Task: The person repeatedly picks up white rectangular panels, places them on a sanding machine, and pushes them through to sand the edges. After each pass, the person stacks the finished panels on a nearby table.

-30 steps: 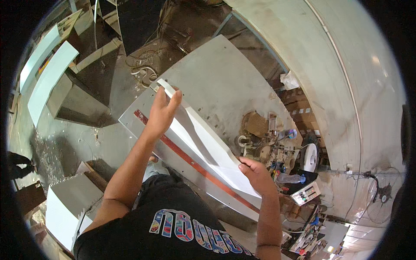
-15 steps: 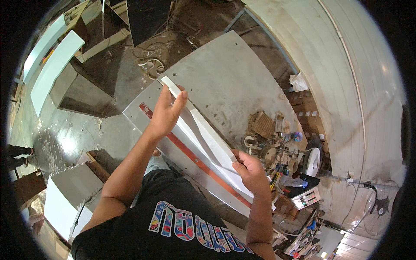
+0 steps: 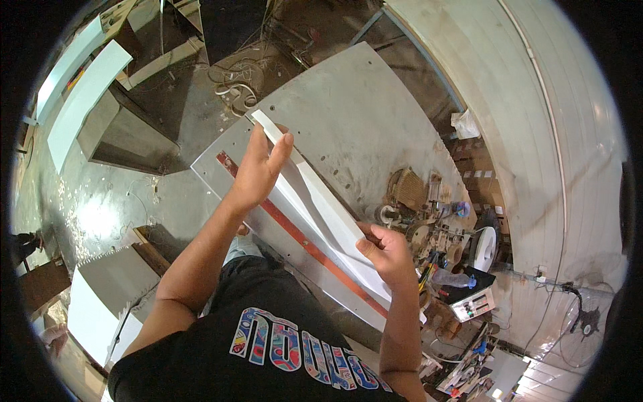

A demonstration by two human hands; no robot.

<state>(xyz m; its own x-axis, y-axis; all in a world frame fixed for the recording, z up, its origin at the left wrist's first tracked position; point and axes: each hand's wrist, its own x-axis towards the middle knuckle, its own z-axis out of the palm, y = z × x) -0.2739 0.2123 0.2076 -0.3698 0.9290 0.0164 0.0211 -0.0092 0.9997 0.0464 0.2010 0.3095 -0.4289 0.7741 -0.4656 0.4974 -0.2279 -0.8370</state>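
A long white board (image 3: 321,197) is held tilted, one narrow edge facing up, over a grey worktable (image 3: 362,100). My left hand (image 3: 260,167) is closed round its far-left end, thumb on the near side. Further along to the right, my right hand (image 3: 387,251) grips the same board, with the thumb over its upper edge. The board's broad white face slopes down toward me. Between the board and my body, a red strip (image 3: 301,241) runs along the table. The board's lower edge is partly hidden by my right hand and forearm.
A machine with rollers and a tape reel (image 3: 483,249) stands at the table's right end, beside a plastic bottle (image 3: 452,278) and a control box (image 3: 473,305). White panels (image 3: 87,104) lean at the far left. A standing fan (image 3: 583,328) is at the right.
My hands keep their grip on the board, which has hardly moved. The view has shifted slightly. At the far left edge, another person's dark-clothed legs have changed position.
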